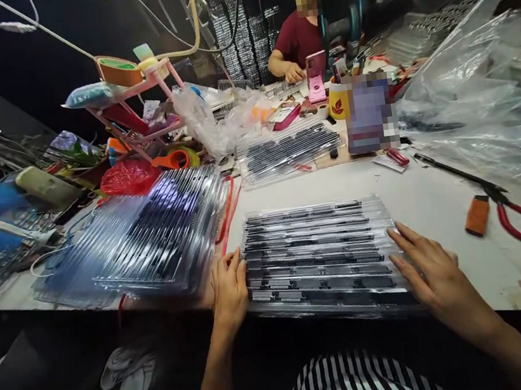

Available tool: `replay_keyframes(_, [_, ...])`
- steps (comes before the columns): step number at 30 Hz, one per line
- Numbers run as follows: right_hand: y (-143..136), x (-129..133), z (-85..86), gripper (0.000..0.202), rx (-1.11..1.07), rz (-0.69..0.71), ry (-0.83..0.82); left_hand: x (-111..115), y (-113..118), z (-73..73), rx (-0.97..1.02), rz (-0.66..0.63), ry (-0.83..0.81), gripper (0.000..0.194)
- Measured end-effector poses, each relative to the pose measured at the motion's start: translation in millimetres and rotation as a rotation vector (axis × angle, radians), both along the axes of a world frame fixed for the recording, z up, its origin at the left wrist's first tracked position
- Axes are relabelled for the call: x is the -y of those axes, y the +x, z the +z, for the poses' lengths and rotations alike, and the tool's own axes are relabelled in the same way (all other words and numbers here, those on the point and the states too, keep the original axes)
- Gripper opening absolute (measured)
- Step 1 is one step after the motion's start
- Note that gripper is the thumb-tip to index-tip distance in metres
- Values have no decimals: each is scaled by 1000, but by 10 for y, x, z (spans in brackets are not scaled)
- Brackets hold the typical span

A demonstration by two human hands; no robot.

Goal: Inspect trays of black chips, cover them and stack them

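Note:
In front of me lies a clear ribbed plastic tray (316, 255), with rows of small black parts that have comb-like pins. My left hand (228, 282) is closed at its left edge, fingers pressed together against the side. At the right edge, my right hand (425, 263) grips the tray with fingers somewhat spread and their tips over the rim. Left of my left hand sits a stack of similar clear trays (164, 233) with dark contents. Another filled tray (290, 149) rests farther back on the white table (440, 210).
Red-handled pliers (501, 201) and an orange lighter-like block (477, 216) lie at right. Clear plastic sheeting (479, 102) spreads behind them. A pink rack (133, 103) stands back left, beside a red bag (128, 176). Across the table sits a person (295, 43) in dark red.

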State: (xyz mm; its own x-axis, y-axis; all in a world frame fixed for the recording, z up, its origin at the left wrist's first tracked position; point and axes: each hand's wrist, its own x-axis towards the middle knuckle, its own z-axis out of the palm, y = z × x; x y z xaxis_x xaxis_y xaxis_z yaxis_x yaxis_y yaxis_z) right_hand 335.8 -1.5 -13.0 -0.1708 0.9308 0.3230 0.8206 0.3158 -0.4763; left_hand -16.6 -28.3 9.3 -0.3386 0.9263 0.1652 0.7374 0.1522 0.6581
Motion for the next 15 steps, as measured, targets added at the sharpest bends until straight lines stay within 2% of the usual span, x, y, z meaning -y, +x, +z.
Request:
replay_keyframes(7, [-47, -173, 51, 51, -140, 4, -132, -24, -110, 72, 83, -117, -2, 41])
replay_keyframes(11, [84, -162, 49, 53, -170, 16, -133, -9, 22, 100, 39, -133, -1, 38])
replay_keyframes(15, [233, -156, 24, 55, -148, -47, -159, -58, 195, 101, 62, -164, 16, 33])
